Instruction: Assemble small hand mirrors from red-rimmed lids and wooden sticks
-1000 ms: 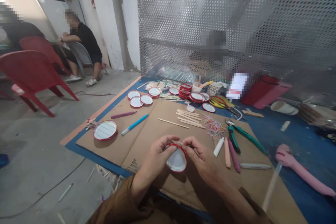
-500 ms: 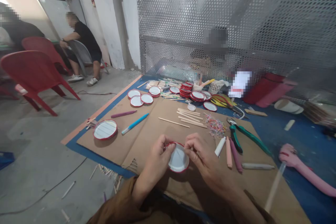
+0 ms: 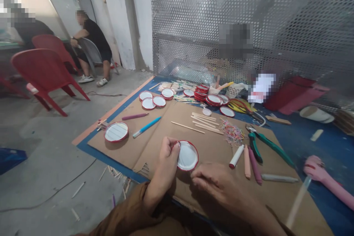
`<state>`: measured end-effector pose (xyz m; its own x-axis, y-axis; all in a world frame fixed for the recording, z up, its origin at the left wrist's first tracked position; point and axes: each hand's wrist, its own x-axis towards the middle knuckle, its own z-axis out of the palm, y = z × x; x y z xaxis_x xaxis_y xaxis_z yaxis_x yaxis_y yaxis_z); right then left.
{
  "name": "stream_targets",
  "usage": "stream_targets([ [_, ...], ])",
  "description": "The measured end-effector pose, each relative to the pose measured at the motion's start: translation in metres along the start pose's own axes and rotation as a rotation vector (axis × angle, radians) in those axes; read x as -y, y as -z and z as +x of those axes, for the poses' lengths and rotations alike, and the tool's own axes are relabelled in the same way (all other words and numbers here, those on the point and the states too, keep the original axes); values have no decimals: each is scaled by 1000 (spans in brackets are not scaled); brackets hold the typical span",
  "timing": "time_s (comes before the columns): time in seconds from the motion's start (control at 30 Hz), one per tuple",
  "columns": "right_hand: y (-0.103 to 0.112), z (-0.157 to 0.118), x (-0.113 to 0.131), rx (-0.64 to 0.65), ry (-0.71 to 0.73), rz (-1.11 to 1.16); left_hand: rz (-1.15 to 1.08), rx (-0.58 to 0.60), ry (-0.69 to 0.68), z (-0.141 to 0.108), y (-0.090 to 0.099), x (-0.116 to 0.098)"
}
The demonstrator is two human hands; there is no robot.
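Note:
My left hand (image 3: 168, 162) pinches the left edge of a round jar lid (image 3: 187, 155), white inside with a red rim, tilted above the cardboard (image 3: 155, 147). Just below and right of that lid is my right hand (image 3: 212, 179), its fingers drawn together in a pinch. Whatever is between those fingertips is too small to make out. Further left lies a similar lid (image 3: 117, 132) with thin lines across it and small sticks at its edge. A loose heap of coloured rubber bands (image 3: 232, 132) and several flat wooden sticks (image 3: 206, 121) are beyond my right hand.
Green-handled pliers (image 3: 272, 149), several crayon-like sticks (image 3: 247, 162) and a pink glue gun (image 3: 315, 169) lie to the right. A blue marker (image 3: 146, 127) rests at left. More red-rimmed lids (image 3: 201, 94) pile up before a perforated metal panel (image 3: 188, 25). Two people sit beyond red chairs (image 3: 47, 70).
My right hand has moved down from the lid's upper right edge to below its lower right. The left hand still grips the lid, now turned somewhat. The view has shifted slightly.

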<state>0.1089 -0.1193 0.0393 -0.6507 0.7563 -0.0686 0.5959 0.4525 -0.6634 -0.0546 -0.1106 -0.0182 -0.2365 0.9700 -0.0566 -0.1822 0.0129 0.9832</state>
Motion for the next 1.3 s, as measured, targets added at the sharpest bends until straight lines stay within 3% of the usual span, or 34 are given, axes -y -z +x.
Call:
stream_targets([
  [0.07,0,0,1,15,-27,-32,-1,10,-6,0,0,1],
  [0.2,-1,1,-1,-81,-157,64,5,28,-16,0,1,3],
  [0.4,-10,3,-13,-115,-381,419,-1,-1,-17,-1,2,1],
  [0.67,-12,10,-23,-97,-463,1026,-53,-88,-46,-1,1,-1],
  [1.13,-11,11,-14,-13,-481,1113,6,-93,-59,-2,2,-5],
  [1.3,-17,13,-16,-85,-481,1120,-4,-97,-76,-1,3,1],
])
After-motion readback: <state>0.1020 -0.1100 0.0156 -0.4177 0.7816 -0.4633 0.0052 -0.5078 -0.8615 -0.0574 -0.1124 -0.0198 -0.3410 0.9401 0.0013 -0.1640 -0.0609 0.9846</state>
